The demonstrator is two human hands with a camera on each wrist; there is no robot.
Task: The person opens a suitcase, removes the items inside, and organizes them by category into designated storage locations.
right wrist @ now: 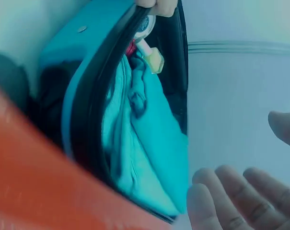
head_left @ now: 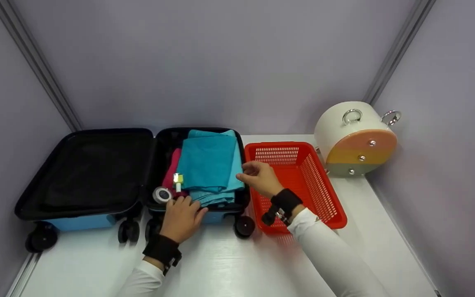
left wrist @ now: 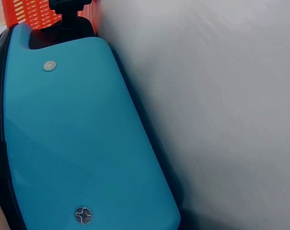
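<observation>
A blue suitcase (head_left: 221,216) lies open on the white table, its black lid half (head_left: 85,173) flat to the left. The right half holds folded teal cloth (head_left: 208,165), pink cloth (head_left: 171,169), a small yellow-capped bottle (head_left: 177,181) and a round grey roll (head_left: 162,194). My left hand (head_left: 181,208) rests on the suitcase's front rim beside the roll and holds nothing. My right hand (head_left: 250,175) hovers with relaxed fingers (right wrist: 240,196) over the gap between the suitcase and a red basket (head_left: 328,198). In the right wrist view the teal cloth (right wrist: 140,134) and the bottle (right wrist: 152,55) show.
A cream round case (head_left: 355,138) with coloured stripes stands at the back right, behind the basket. Grey walls close in on three sides. The left wrist view shows the suitcase's blue shell (left wrist: 77,143) and bare white table (left wrist: 207,120).
</observation>
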